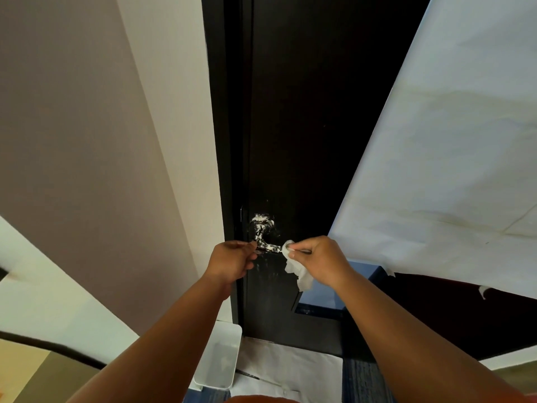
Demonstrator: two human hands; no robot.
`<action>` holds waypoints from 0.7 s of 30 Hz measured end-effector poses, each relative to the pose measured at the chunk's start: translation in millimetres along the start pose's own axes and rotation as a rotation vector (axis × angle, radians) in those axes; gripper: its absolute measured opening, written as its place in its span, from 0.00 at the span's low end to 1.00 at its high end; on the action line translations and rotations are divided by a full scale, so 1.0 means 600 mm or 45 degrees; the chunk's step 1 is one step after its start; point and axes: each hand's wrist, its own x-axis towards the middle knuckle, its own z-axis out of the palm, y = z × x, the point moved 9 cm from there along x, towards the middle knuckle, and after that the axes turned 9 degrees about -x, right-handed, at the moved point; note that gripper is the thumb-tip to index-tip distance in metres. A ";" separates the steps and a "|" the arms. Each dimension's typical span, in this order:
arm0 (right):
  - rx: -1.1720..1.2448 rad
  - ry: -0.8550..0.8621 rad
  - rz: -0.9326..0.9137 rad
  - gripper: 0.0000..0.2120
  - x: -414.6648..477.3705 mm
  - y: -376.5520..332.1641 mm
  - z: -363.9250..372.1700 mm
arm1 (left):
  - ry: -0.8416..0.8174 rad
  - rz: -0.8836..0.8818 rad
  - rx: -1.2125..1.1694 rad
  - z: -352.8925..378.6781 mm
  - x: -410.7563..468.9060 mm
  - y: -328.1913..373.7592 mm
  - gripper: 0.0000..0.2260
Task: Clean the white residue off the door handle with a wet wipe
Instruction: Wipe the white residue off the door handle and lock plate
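Right hand (319,257) grip: fingers curled tight round a crumpled white wet wipe (300,273). The bunched end is pressed on the free end of the lever and a loose tail hangs below the knuckles. Left hand (232,261) grip: fingers curled, thumb and forefinger look pinched on the lever near its bend, probably steadying it. That contact is partly hidden by the hand itself. Task thing: dark metal lever-type door handle (263,232), a round rose plus a horizontal lever. It sits low on the left edge of the tall dark brown door (296,112), straight ahead between both hands.

Progress, my read: early. Thick white residue (261,219) covers the rose, the neck and most of the lever between the hands. Faint white smears also show on the door face just under the lever. The lever tip under the wipe is hidden, so can't tell if it is clean. Left to do: the whole rose, neck and lever top, likely the underside too.

Edges and room: the door's edge and frame run close to the left of the rose, so the left hand has little side room. The beige wall (87,141) lies beyond that. On the right, a big white paper sheet (436,170) hangs near the right wrist, with a blue box (360,276) under it. Below, a white plastic bin (216,356) stands on the floor by the frame. There is open room above the handle and back toward the camera.
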 end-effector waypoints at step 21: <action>-0.069 0.062 0.075 0.18 -0.031 0.043 -0.017 | 0.048 0.008 -0.018 -0.004 -0.002 -0.001 0.10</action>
